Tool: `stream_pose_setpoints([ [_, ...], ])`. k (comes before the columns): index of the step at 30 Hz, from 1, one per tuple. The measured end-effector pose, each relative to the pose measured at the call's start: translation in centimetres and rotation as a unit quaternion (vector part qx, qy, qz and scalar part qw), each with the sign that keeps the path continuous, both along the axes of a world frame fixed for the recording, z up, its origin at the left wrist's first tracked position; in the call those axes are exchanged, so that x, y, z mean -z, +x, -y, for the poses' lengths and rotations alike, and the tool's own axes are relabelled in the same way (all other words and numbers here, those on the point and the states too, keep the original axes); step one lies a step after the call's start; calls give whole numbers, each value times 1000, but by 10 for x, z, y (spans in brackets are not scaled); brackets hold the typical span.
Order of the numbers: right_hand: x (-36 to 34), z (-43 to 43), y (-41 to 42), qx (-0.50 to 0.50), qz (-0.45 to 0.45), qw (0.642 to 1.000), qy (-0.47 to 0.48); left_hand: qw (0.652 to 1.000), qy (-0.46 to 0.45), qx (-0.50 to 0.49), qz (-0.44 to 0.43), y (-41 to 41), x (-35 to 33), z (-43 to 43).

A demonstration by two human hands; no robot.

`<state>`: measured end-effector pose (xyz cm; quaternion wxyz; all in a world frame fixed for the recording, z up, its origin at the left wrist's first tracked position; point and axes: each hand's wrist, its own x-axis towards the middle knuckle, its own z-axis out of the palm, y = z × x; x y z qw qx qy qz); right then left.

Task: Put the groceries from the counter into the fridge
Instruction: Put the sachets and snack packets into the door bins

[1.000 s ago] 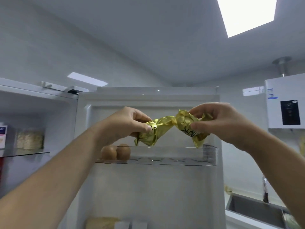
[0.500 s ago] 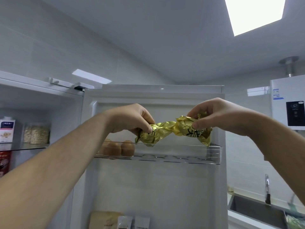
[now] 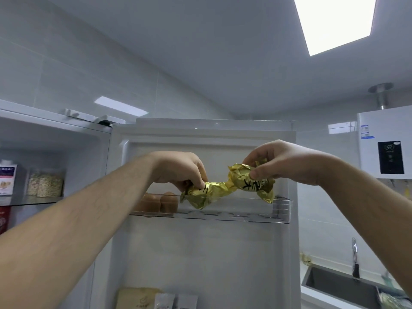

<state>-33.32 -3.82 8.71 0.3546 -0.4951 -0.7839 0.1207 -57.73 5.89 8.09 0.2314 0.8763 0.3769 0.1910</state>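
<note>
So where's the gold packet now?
Middle of the head view: left hand and right hand hold the gold packet at the door shelf, beside the eggs.

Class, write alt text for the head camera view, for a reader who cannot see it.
A left hand and a right hand pinch the ends of a crinkled gold packet at the top shelf of the open fridge door, beside brown eggs.

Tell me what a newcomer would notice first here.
A crinkled gold foil packet, centre frame, pinched at either end by the left hand and right hand. It hangs at the open fridge door's clear top shelf, which has brown eggs at its left end. A bright ceiling light panel glares top right.
</note>
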Motion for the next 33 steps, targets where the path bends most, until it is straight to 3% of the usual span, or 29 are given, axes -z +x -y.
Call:
stream_pose_setpoints([
  [10,4,-10,-4,6,-34,999,-9,998,-19,-18,-49,7,11,-7],
  [17,-6,-16,-6,2,-21,1000,12,995,29,-44,-83,11,9,-2],
  [20,-5,-19,-7,13,19,1000,-10,997,31,-33,-68,7,11,-1],
  [28,-3,-31,-6,13,2,997,-72,997,73,6,-18,-1,19,1],
  [33,4,-42,-8,38,8,998,-58,996,80,10,-23,-4,18,2],
])
